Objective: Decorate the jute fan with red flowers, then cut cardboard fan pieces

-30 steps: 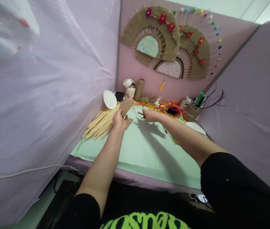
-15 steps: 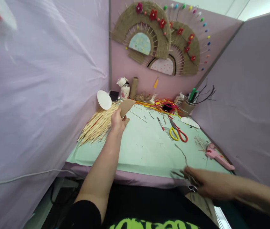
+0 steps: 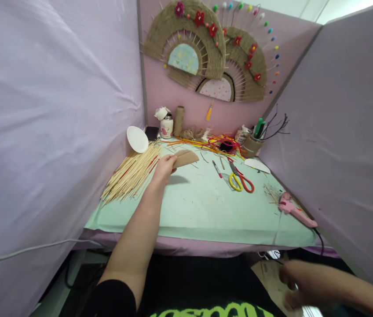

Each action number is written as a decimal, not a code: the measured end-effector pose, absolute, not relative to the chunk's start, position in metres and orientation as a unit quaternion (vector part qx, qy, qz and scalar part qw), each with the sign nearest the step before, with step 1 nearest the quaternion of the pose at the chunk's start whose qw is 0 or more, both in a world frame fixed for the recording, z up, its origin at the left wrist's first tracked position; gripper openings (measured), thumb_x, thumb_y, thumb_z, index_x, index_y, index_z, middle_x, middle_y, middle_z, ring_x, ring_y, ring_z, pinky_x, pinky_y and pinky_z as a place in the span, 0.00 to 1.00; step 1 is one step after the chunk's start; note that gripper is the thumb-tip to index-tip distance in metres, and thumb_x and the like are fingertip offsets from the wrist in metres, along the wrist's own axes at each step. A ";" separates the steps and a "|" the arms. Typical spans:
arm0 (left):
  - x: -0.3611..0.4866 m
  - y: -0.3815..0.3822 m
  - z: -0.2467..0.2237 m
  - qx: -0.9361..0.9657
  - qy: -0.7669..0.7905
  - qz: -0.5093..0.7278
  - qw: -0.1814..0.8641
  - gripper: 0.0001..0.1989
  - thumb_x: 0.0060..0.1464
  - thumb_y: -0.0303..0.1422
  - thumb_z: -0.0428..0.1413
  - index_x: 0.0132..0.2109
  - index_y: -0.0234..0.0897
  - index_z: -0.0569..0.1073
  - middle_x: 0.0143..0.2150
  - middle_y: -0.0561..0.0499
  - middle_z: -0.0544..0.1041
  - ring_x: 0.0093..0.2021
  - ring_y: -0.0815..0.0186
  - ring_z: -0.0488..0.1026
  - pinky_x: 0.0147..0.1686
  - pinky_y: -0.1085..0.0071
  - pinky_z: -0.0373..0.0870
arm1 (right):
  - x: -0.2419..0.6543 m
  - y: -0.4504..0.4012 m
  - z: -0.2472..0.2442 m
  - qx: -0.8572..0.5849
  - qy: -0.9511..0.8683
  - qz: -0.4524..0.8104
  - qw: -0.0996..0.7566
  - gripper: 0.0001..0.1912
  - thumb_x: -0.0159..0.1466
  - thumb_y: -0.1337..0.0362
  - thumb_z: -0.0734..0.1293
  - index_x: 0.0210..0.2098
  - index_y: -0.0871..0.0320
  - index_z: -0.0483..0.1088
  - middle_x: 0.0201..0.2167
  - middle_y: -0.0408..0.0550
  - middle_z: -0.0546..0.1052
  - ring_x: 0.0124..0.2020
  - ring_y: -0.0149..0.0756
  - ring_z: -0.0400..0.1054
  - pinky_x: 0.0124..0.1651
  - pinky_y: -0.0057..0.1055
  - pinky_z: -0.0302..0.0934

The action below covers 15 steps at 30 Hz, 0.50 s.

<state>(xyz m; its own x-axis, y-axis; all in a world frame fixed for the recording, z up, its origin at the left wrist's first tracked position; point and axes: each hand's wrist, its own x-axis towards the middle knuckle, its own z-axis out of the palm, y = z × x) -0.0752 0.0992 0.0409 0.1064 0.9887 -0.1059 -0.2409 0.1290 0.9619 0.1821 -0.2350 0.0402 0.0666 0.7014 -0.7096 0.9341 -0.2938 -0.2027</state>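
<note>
My left hand [image 3: 165, 167] is closed on a brown cardboard half circle [image 3: 185, 158], pinching its left end just above the table, where a shadow falls beneath. Beyond the table's front edge at the lower right, my right hand [image 3: 300, 281] is blurred, with its thumb and fingers apart and nothing visible between them. Beside my left hand lies a spread bundle of thin wooden sticks [image 3: 130, 174]. A white paper oval [image 3: 137, 139] leans at the far end of the sticks.
Scissors [image 3: 241, 176], a marker [image 3: 217, 169] and a white half circle [image 3: 257, 165] lie right of centre. A pink glue gun [image 3: 297, 210] rests at the right edge. Coloured cords [image 3: 226, 144], a jar [image 3: 166, 126] and a cup of twigs [image 3: 252, 145] line the back. Woven fans [image 3: 214, 39] hang above.
My right hand has moved down and right, off the table's edge; the thin twigs it held no longer show in it. My left hand has turned the cardboard flatter and to the right.
</note>
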 end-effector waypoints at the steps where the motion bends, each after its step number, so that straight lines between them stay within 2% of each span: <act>1: -0.075 0.097 0.040 0.466 0.443 0.478 0.599 0.05 0.45 0.29 0.60 0.26 0.38 0.72 0.26 0.52 0.69 0.30 0.67 0.67 0.27 0.76 0.64 | 0.176 -0.216 0.056 0.702 0.579 -0.386 0.150 0.07 0.49 0.59 0.68 0.24 0.56 0.73 0.24 0.51 0.77 0.27 0.44 0.72 0.27 0.34 0.61; 4: -0.076 0.093 0.035 0.595 0.455 0.389 0.536 0.06 0.41 0.27 0.62 0.22 0.38 0.72 0.20 0.53 0.68 0.30 0.64 0.68 0.30 0.73 0.64 | 0.165 -0.148 0.092 0.695 0.613 -0.375 0.026 0.17 0.59 0.52 0.62 0.38 0.57 0.74 0.30 0.50 0.79 0.30 0.38 0.73 0.32 0.30 0.63; 7: -0.075 0.093 0.028 0.698 0.467 0.315 0.442 0.10 0.39 0.24 0.62 0.17 0.39 0.71 0.18 0.52 0.67 0.31 0.61 0.70 0.36 0.70 0.65 | 0.173 -0.070 0.106 0.739 0.626 -0.247 -0.048 0.17 0.63 0.54 0.59 0.38 0.60 0.73 0.34 0.51 0.79 0.33 0.36 0.73 0.34 0.27 0.63; 8: -0.075 0.093 0.026 0.715 0.470 0.304 0.419 0.10 0.38 0.24 0.62 0.16 0.39 0.70 0.18 0.51 0.68 0.31 0.60 0.71 0.37 0.69 0.65 | 0.178 -0.044 0.107 0.767 0.613 -0.179 -0.053 0.18 0.64 0.56 0.58 0.40 0.60 0.74 0.36 0.52 0.80 0.35 0.36 0.73 0.35 0.26 0.62; 10: -0.074 0.095 0.022 0.731 0.472 0.299 0.392 0.10 0.36 0.25 0.63 0.16 0.40 0.70 0.18 0.52 0.69 0.31 0.60 0.71 0.39 0.69 0.66 | 0.187 0.004 0.103 0.819 0.572 -0.041 -0.011 0.17 0.64 0.61 0.58 0.43 0.61 0.74 0.41 0.53 0.79 0.40 0.37 0.73 0.38 0.25 0.61; 12: -0.073 0.096 0.019 0.736 0.474 0.301 0.379 0.10 0.36 0.27 0.63 0.16 0.40 0.70 0.19 0.51 0.70 0.31 0.60 0.72 0.40 0.70 0.67 | 0.192 0.041 0.094 0.832 0.554 -0.019 0.016 0.17 0.62 0.63 0.60 0.45 0.65 0.74 0.42 0.59 0.78 0.43 0.41 0.72 0.38 0.27 0.61; 15: -0.073 0.096 0.015 0.746 0.472 0.295 0.366 0.10 0.35 0.28 0.63 0.16 0.40 0.70 0.20 0.50 0.71 0.32 0.60 0.72 0.42 0.69 0.68 | 0.190 0.072 0.080 0.831 0.553 -0.023 0.064 0.16 0.55 0.65 0.68 0.40 0.69 0.76 0.35 0.63 0.78 0.38 0.43 0.73 0.36 0.28 0.62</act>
<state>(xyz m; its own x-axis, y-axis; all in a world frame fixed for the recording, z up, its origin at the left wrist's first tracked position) -0.0734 0.0964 0.0153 0.3798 0.9202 0.0946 0.4888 -0.2864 0.8240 0.1898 0.0722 0.0803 0.3884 0.9150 -0.1087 0.9209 -0.3813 0.0809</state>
